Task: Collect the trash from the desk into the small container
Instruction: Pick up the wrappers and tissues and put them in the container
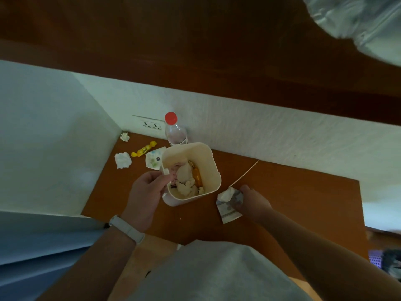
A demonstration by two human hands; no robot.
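Note:
A small cream container (211,161) stands on the brown desk (293,192), holding crumpled tissues and an orange wrapper. My left hand (147,192) grips its left rim. My right hand (252,202) is closed on a folded paper wrapper with a tissue (227,203) lying on the desk just right of the container. Left of the container lie a crumpled tissue (122,160), a yellow candy wrapper (143,149), a patterned paper (153,159) and a small tissue ball (125,136) in the corner. A thin stick (245,173) lies at a slant behind my right hand.
A clear bottle with a red cap (173,130) stands against the white wall behind the container, beside a wall socket (152,125). A dark wooden shelf (195,51) hangs overhead. The desk meets walls at the back and left.

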